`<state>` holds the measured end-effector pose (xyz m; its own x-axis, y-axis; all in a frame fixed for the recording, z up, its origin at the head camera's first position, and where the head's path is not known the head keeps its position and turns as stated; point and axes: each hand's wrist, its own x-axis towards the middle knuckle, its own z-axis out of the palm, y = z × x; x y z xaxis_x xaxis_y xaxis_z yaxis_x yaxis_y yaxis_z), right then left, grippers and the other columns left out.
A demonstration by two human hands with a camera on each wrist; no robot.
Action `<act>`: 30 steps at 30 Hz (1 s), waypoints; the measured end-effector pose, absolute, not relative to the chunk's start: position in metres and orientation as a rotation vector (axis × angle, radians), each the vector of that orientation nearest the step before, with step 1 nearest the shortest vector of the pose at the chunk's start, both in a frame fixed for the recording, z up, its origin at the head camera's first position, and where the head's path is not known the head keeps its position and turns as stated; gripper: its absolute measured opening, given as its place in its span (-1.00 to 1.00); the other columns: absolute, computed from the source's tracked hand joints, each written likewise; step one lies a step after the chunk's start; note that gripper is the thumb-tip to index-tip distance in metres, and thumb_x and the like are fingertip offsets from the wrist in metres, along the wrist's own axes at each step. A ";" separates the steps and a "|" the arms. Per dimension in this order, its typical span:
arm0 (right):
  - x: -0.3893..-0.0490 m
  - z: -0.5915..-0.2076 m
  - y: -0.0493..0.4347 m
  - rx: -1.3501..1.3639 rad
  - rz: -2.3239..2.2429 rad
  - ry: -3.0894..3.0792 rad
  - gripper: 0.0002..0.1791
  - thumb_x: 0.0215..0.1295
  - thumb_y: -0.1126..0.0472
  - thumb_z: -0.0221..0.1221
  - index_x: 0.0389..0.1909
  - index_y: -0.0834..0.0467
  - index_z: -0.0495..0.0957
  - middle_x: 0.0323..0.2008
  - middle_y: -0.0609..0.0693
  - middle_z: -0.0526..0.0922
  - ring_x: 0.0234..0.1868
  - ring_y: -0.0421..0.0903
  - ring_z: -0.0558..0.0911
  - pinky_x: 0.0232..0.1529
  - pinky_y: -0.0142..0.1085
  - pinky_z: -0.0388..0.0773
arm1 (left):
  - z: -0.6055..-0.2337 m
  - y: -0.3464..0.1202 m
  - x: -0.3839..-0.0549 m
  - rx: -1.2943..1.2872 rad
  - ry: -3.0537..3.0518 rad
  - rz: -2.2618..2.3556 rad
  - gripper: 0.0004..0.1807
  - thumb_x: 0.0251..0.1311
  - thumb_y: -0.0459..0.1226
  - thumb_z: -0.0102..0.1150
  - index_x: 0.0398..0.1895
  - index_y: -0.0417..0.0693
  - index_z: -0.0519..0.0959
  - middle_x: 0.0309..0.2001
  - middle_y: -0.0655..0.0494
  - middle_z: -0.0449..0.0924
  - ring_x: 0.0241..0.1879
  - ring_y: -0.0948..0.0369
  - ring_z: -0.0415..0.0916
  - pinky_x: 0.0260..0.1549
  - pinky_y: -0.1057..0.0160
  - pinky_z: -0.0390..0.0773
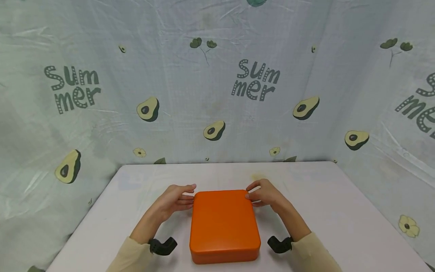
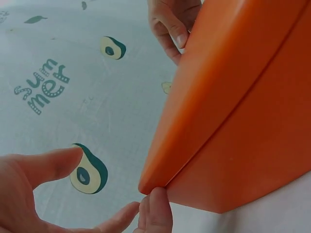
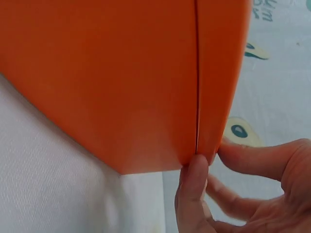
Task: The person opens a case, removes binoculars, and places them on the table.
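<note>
With thumb and fingertips, my right hand [image 1: 266,194] pinches the far right corner of a smooth, orange, boxy case [image 1: 224,226] with a seam around its sides. My left hand [image 1: 174,200] touches the far left corner, thumb spread wide. The case sits on a white, flat-topped table [image 1: 316,204]; beyond hangs a pale, avocado-printed sheet [image 1: 183,87].

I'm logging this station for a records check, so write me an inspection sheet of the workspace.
Surface: white rectangular tabletop, with a faint yellowish mark near the far edge.
Job's things: smooth orange rectangular box, a thin seam along its sides.
Clutter: nothing seen.
Grippers: bare left hand touches the box's far left corner, thumb apart; bare right hand pinches its far right corner; black curved device at the left wrist.
Cables: nothing seen.
Surroundings: pale grey-green sheeting printed with avocados, flowers and lettering.
</note>
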<state>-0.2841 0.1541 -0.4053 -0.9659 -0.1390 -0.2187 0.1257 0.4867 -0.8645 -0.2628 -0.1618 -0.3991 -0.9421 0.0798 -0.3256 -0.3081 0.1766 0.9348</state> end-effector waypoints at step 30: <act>-0.285 -0.409 0.158 0.035 -1.501 2.435 -0.57 0.35 0.31 0.28 0.22 0.31 0.54 -0.01 0.22 0.71 -0.19 -0.05 0.71 -0.23 -0.16 0.80 | -0.411 -0.161 -0.264 -0.150 2.285 1.651 -0.53 0.31 -0.31 0.33 0.19 -0.38 0.47 -0.02 -0.18 0.71 -0.23 0.14 0.69 -0.09 0.09 0.78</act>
